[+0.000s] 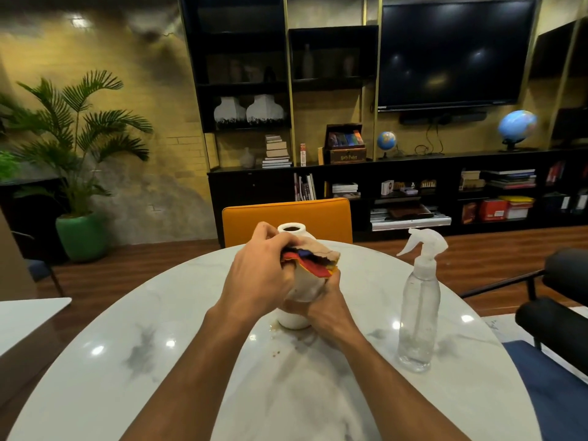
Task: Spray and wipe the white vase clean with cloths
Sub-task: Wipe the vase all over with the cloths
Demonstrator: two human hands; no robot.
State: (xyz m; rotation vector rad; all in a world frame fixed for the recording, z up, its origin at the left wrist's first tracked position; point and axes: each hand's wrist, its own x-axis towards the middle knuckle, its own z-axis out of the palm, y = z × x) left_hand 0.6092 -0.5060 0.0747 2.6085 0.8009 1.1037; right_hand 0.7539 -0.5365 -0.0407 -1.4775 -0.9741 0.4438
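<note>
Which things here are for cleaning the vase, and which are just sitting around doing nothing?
For the job:
white ceramic vase
bunched colourful cloths pressed on it
clear plastic spray bottle

Just lying about:
orange padded chair
big blue globe
black television
potted palm

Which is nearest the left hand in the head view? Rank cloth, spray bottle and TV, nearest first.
1. Cloth, gripped in the left hand against the vase.
2. Spray bottle, standing on the table to the right.
3. TV, on the far wall.
</note>
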